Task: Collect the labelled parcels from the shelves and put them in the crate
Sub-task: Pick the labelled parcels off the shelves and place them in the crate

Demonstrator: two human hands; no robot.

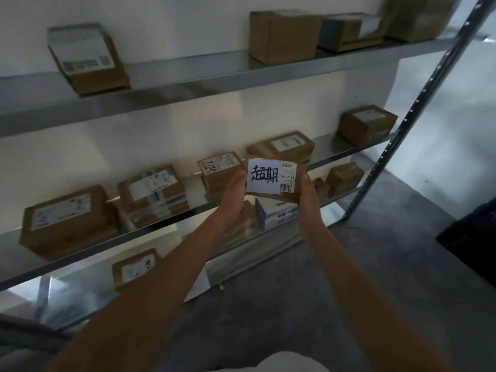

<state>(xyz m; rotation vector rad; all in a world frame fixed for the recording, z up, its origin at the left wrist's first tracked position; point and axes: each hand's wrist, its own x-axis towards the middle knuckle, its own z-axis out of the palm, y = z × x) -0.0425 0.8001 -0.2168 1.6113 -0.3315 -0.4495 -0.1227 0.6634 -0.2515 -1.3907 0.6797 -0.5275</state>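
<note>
Cardboard parcel [273, 179], white handwritten label facing up, sits between 2 hands just in front of the middle shelf [349, 150]: left hand [234, 193] and right hand [308, 196] clamp its sides.

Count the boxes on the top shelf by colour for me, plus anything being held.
Brown boxes: 3
Blue-sided box: 1
Labelled parcel, held between left hand and right hand: 1
Total: 5
</note>
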